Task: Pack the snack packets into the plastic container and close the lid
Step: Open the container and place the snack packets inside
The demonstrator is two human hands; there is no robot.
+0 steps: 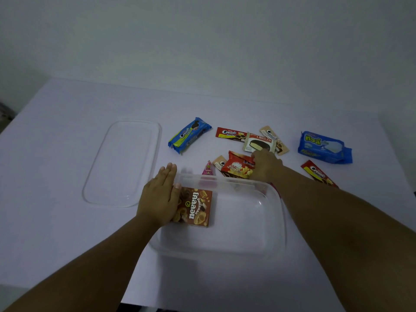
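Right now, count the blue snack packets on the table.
2. One blue cookie packet lies just right of the clear lid; the other blue packet lies at the far right. More could be hidden under other packets.

Right hand fingertips hidden behind red packet.

Dim, bluish indoor light, evenly spread from above. Faint, soft shadows under both forearms. Small glints on the clear container wall. Wide-angle bowing at frame edges; slightly soft, grainy detail throughout.
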